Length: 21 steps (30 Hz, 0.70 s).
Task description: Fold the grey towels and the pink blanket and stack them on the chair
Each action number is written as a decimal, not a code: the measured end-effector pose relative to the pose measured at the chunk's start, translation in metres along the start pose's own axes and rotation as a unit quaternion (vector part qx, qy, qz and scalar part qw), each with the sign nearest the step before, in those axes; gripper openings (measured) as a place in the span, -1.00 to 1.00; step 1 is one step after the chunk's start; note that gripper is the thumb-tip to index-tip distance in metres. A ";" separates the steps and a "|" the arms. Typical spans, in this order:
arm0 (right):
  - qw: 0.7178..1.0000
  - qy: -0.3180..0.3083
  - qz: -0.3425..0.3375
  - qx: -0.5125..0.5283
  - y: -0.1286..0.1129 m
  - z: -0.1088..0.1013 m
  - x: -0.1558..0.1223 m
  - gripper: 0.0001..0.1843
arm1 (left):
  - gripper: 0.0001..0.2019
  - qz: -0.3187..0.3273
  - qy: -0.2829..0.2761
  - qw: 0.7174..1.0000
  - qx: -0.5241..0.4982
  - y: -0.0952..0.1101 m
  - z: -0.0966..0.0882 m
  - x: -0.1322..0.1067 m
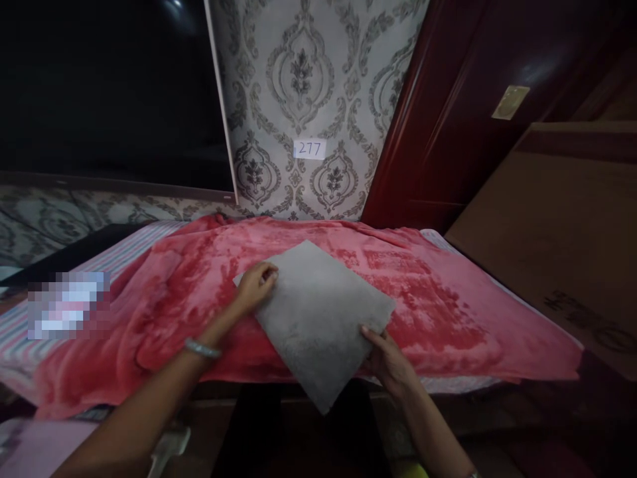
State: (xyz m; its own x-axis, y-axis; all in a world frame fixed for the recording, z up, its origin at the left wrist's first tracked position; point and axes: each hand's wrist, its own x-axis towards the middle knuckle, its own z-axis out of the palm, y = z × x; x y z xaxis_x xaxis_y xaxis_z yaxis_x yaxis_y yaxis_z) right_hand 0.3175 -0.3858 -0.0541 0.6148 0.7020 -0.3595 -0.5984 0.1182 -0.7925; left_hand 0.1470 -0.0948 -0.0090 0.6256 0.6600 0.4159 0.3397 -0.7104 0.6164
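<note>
Holding a gray, square sheet [318, 318] corner-first toward the body, the person works with both hands above a red-and-pink plush blanket [442, 325]. The sheet appears mid-view, set diamond-wise; its nearest corner projects past the blanket's front edge, and whether its underside touches the pile cannot be determined. The right hand [391, 362] pinches the sheet near its right corner, thumb laid on the upper face and the remaining fingers largely hidden below. The left hand [256, 287], its fingers curled and the thumb near the forefinger, lies over the left corner, a small tip of which shows beyond the hand; whether these digits grip the sheet cannot be told. A pale bracelet [202, 348] encircles the left wrist. At left, a striped cloth [144, 240] emerges from under the blanket. Behind stands a wall with damask-patterned wallpaper [301, 73], bearing a white paper label [309, 149] handwritten "277". A dark television screen [109, 93] occupies the upper left; to the right of the wallpaper rises glossy reddish-brown wood paneling [438, 113] with a gold-toned plate [510, 102]. A large cardboard box [552, 219], marked in black print, stands at far right, beside the blanket.
</note>
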 end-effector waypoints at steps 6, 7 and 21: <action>1.000 -0.021 -0.023 -0.004 -0.012 0.011 0.008 -0.40 | -0.53 -0.135 -0.426 0.842 -0.303 0.034 -0.005 -0.119; 0.999 -0.025 -0.037 -0.003 -0.016 0.016 0.008 -0.43 | -0.56 -0.151 -0.500 0.788 -0.327 0.039 -0.002 -0.132; 0.998 0.014 0.020 0.053 0.021 -0.001 -0.051 -0.22 | -0.85 -0.379 -0.040 0.504 -0.775 0.060 0.077 -0.142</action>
State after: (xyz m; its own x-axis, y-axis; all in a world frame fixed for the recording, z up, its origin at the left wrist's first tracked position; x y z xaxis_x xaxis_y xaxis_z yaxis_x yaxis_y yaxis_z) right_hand 0.2738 -0.4200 -0.0529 0.6022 0.6884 -0.4044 -0.6729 0.1650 -0.7211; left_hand 0.1323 -0.2501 -0.0825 0.7769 0.5418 -0.3209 -0.4157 0.8240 0.3850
